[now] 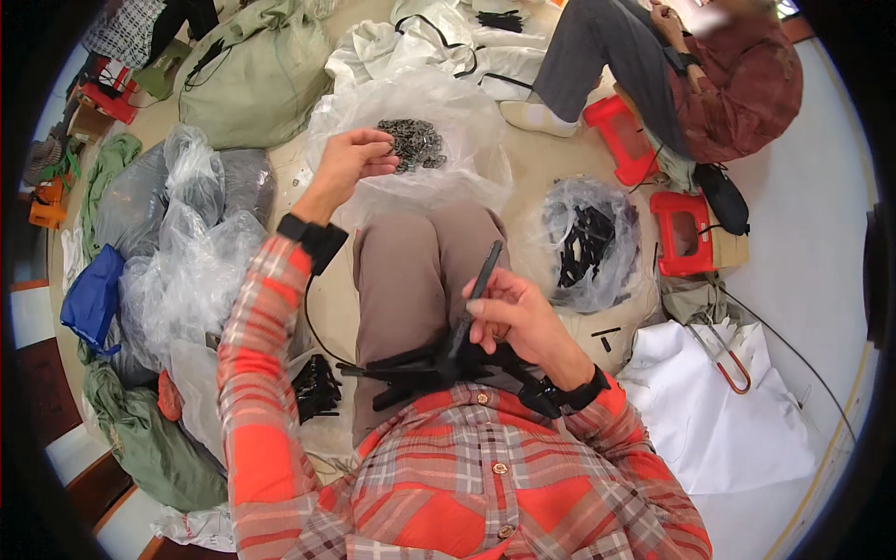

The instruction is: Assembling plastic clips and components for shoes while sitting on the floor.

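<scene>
My left hand point(350, 168) reaches forward over a clear plastic bag point(467, 173). Its fingers are pinched together at the edge of a heap of small dark ring-like pieces point(420, 145); whatever is in the pinch is too small to make out. Close to my body, my right hand point(515, 315) grips a slim black strip point(485, 271) that points up and forward. More black strips point(411, 369) lie across my lap beneath that hand. Both wrists wear black bands.
Right of my knees, a plastic bag point(625, 219) holds black strips. A white cloth point(709, 401) bears a red-handled hook tool point(733, 369). Bundled black pieces point(317, 387) and plastic sacks point(187, 271) lie leftward. Another person point(737, 93) sits at the far right near red stools point(681, 233).
</scene>
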The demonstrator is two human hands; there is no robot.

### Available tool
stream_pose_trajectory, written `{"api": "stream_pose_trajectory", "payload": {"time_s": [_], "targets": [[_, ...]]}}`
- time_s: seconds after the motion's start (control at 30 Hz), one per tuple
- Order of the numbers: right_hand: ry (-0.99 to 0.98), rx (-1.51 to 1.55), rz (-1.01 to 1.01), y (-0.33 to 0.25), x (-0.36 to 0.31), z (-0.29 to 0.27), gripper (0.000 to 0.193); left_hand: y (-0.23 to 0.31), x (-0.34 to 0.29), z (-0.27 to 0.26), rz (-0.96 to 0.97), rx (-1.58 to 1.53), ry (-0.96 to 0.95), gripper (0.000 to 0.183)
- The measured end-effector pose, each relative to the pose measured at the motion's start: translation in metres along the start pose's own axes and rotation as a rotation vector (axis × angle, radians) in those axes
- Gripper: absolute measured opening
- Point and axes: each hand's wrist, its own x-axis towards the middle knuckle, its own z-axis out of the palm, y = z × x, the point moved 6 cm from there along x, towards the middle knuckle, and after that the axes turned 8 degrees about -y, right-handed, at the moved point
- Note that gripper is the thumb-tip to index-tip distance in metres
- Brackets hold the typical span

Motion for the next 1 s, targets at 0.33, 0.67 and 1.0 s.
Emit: {"api": "stream_pose_trajectory", "payload": {"time_s": [0.33, 0.67, 1.0], "targets": [[0.204, 0.030, -0.282, -0.002, -0.030, 0.004, 0.013, 0.030, -0.205, 0.080, 0.003, -0.264, -0.180, 0.023], [0.200, 0.095, -0.376, 0.004, -0.042, 0.026, 0.014, -0.005, -0.255, 0.117, 0.241, -0.257, 0.039, 0.023], [0.220, 0.211, -0.281, 0.017, -0.038, 0.027, 0.015, -0.011, -0.257, 0.123, 0.331, -0.227, 0.092, 0.022]]}}
